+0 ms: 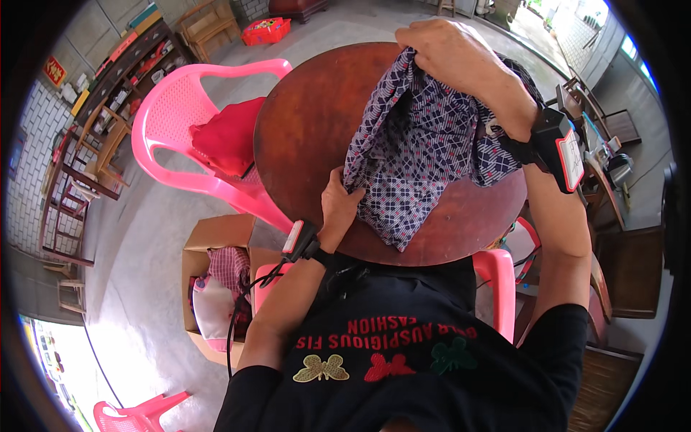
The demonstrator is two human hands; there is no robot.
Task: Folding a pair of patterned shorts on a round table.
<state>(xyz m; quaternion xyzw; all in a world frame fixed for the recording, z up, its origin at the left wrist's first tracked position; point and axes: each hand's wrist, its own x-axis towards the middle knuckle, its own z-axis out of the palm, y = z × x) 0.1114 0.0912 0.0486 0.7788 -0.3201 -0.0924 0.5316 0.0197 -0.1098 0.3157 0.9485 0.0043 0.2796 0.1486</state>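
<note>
A dark blue and white patterned cloth garment [418,146] with small red dots is spread partly over a round wooden table [307,108]. My left hand [341,200] pinches its near left edge between thumb and fingers. Higher up, my right hand [448,51] grips the far edge and lifts it off the tabletop. Between the hands the fabric hangs in folds, with a dark opening on its inner side. A pointed corner of the cloth lies towards me on the wood. Both wrists wear strapped black devices, and my right fingertips are partly hidden.
Left of the table stands a pink plastic armchair [173,113] with red fabric [227,135] on its seat. An open cardboard box [216,227] holding folded cloth sits on the floor at lower left. A black cable [232,329] runs beside my left arm. A cluttered side table [604,178] stands at right.
</note>
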